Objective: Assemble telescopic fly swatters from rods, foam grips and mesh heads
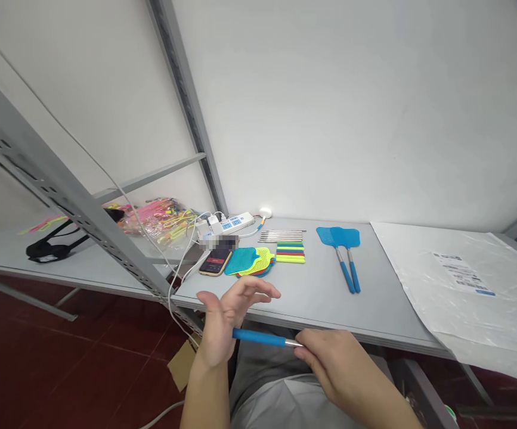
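My right hand [336, 360] is closed around a thin metal rod that has a blue handle sleeve [260, 338] on its left end. My left hand [229, 319] is open, fingers curved and apart, with the sleeve's end against or very near its palm. Beyond it on the table lie fly swatter heads [265, 260] in blue, yellow and red. Several coloured handle sleeves [291, 252] lie beside them, with a row of metal rods [280, 236] behind. Two blue fly swatters [345, 256], heads overlapping, rest farther right.
A phone [216, 262] and a white power strip [235, 223] with cables sit at the back left. A white plastic sheet [468, 292] covers the table's right part. A grey metal shelf post [74, 208] rises at left, near bagged colourful items [164, 217] and a black strapped object [50, 251].
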`<state>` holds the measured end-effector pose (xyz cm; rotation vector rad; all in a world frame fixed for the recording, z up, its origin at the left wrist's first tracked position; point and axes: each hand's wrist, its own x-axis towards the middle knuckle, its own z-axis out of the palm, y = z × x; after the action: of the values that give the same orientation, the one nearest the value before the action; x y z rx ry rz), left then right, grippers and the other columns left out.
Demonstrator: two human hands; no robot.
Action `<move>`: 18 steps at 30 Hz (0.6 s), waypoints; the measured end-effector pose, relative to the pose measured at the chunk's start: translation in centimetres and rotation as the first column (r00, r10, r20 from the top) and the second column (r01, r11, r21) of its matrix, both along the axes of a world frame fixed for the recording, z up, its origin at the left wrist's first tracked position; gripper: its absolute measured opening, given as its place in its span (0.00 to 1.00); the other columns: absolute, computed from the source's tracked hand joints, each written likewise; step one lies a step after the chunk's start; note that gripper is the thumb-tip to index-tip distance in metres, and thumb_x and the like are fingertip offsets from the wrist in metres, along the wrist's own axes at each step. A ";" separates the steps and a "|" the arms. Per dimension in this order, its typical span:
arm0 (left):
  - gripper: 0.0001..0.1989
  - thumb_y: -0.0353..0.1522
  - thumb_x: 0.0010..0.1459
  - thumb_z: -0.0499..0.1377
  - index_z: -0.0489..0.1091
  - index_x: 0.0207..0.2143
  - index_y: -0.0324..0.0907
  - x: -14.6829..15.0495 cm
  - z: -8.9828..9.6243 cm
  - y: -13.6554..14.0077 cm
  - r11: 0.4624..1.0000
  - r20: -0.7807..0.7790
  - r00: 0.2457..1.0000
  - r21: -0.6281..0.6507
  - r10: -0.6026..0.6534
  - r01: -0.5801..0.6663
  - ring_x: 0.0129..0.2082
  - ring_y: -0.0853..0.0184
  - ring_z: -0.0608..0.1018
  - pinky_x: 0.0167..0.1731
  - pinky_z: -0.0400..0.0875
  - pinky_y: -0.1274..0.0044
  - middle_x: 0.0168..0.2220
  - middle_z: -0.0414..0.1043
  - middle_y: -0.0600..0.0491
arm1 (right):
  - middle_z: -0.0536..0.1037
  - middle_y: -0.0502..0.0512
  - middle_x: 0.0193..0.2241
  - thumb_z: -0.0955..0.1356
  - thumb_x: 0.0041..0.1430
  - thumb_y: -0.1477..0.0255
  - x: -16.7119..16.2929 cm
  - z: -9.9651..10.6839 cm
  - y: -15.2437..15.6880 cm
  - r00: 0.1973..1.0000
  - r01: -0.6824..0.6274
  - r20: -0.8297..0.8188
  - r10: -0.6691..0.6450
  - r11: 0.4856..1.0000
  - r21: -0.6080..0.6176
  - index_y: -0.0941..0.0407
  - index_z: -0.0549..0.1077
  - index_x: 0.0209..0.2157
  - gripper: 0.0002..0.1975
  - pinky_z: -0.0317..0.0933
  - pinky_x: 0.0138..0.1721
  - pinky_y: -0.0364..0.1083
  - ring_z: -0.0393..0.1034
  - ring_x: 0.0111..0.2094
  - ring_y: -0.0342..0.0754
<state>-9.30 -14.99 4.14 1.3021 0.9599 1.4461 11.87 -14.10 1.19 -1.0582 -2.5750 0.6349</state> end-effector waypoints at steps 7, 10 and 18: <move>0.53 0.66 0.47 0.21 0.72 0.39 0.42 -0.1 -0.1 0.5 0.999 0.057 0.998 -0.032 0.006 -0.004 0.43 0.52 0.73 0.49 0.65 0.58 0.38 0.73 0.43 | 0.72 0.46 0.22 0.58 0.69 0.72 -0.8 -0.1 0.3 1.000 -0.022 0.016 0.019 0.979 0.203 0.53 0.63 0.29 0.12 0.42 0.24 0.45 0.62 0.21 0.44; 0.53 0.67 0.45 0.22 0.71 0.38 0.42 -0.2 -0.2 0.5 0.999 0.068 0.998 -0.046 -0.011 0.014 0.43 0.53 0.73 0.49 0.66 0.58 0.39 0.72 0.44 | 0.71 0.46 0.21 0.58 0.69 0.73 -1.2 -0.1 0.5 0.999 -0.048 0.005 0.048 0.966 0.254 0.54 0.63 0.29 0.12 0.42 0.23 0.45 0.62 0.21 0.44; 0.54 0.67 0.44 0.21 0.70 0.37 0.41 -1.2 -0.6 0.4 0.999 0.071 0.997 -0.037 0.014 -0.011 0.41 0.54 0.72 0.46 0.68 0.61 0.38 0.70 0.43 | 0.70 0.47 0.21 0.57 0.70 0.72 -2.1 -0.4 1.0 0.995 -0.098 0.019 0.097 0.962 0.254 0.55 0.64 0.30 0.13 0.42 0.23 0.45 0.62 0.21 0.44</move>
<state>-10.51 -14.59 3.50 1.2116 0.9443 1.4679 9.75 -13.10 0.81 -0.8553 -2.6379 0.3097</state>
